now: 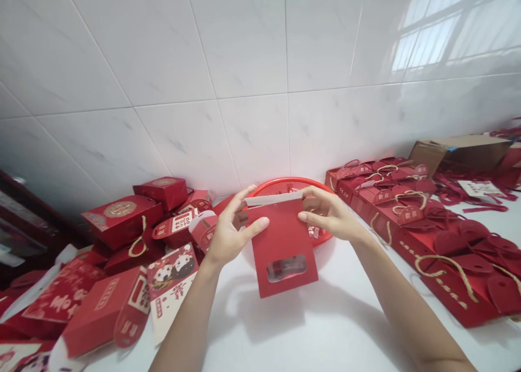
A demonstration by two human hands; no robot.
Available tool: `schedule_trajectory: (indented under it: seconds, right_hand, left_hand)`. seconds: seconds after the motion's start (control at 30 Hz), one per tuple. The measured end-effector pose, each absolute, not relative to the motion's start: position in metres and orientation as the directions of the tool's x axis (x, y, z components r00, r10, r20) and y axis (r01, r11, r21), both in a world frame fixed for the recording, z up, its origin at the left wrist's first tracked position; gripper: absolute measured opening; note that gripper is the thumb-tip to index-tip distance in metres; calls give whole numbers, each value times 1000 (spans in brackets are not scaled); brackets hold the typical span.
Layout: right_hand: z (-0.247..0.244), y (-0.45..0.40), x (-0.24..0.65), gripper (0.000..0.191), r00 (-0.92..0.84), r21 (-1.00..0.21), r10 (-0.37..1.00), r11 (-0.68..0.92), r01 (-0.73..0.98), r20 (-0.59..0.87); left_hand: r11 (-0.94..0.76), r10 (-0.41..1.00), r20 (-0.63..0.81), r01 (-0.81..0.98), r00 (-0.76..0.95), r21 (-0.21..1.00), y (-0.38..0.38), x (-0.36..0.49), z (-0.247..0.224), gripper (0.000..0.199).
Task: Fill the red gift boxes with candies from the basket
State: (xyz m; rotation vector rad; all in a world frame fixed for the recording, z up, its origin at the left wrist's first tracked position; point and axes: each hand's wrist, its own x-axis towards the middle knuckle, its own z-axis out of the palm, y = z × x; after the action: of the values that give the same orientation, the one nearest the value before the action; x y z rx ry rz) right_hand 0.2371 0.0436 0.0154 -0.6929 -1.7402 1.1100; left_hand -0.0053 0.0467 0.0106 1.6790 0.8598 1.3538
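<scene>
Both hands hold a red paper box (280, 242) upright above the white table. Near its lower edge is an oval clear window with something dark red showing behind it. My left hand (240, 225) grips the upper left edge, thumb on the front face, fingers behind. At the upper right corner, my right hand (325, 212) pinches the box with its thumb in front. A pale flap or inner edge runs along the top. Behind the box stands a red mesh basket (280, 185) with small wrapped pieces in it, partly hidden by the box and hands.
Red boxes (118, 215) and printed cards (173, 269) are piled on the left. Rows of red boxes with rope handles (407, 215) stand on the right. Farther right are a cardboard box (459, 152) and red ribbons (451, 190). A tiled wall (252, 46) rises behind the table.
</scene>
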Motion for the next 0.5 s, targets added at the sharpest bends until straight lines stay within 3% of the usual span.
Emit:
schedule_trajectory:
  seconds: [0.27,0.37,0.5]
  right_hand:
    - [20,47,245,34,-288,-854,828,517,57,482]
    - [20,49,244,37,-214,-862,854,500,83,475]
    - [18,49,242,35,-253,-907,883,419,50,395]
  left_hand:
    - [-523,840,500,68,213,850,58,12,15,22]
    - [-545,830,523,82,196,834,59,17,11,21]
    - [-501,850,469,95,241,860,57,19,10,26]
